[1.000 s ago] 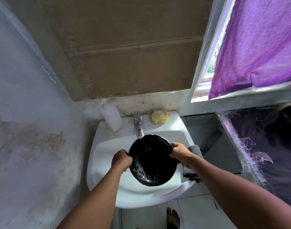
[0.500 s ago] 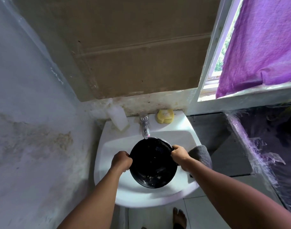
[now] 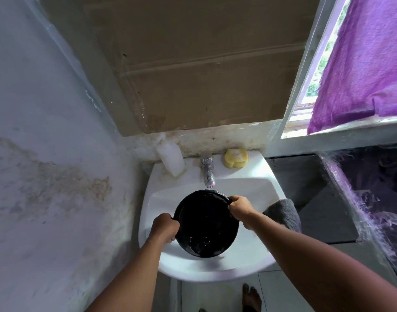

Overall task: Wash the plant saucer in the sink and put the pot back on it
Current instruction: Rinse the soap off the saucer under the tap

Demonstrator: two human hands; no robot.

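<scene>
A round black plant saucer [image 3: 206, 224] is held over the white sink [image 3: 256, 194], just below the chrome tap [image 3: 207, 174]. Its inside is wet, with a little water pooled at the near edge. My left hand [image 3: 165, 228] grips the saucer's left rim. My right hand [image 3: 239, 209] grips the upper right rim. No pot is in view.
A white bottle [image 3: 171, 158] and a yellow sponge [image 3: 236, 157] sit on the sink's back ledge. A grey cloth [image 3: 283, 212] hangs over the sink's right edge. A stained wall stands close on the left. A dark counter [image 3: 305, 188] and plastic-wrapped shelf are on the right.
The saucer has been tipped and the soapy water seen in it a second ago has run off. Both hands keep their hold on the rim; the view shifted slightly.
</scene>
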